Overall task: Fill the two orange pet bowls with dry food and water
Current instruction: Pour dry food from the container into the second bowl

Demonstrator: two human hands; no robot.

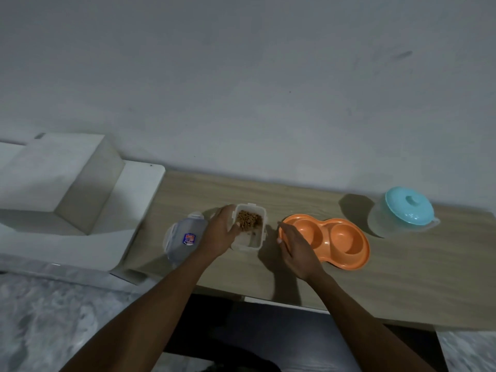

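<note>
Lid of clear plastic [185,237], blue-and-red stickered, lies leftmost on the pale wooden tabletop [268,191]. Just right of it, the left hand [221,233] grasps the left wall of a clear rectangular plastic container [255,237], brown dry kibble [248,218] heaped at its far end. Next, the right hand [296,251] sits on the left rim of the orange plastic double pet bowl [351,264], fingers bent; whether they clamp it I cannot tell. Farthest right stands a clear tub with a turquoise lid [408,208].

Lid sticker [189,238]: text illegible.
</note>
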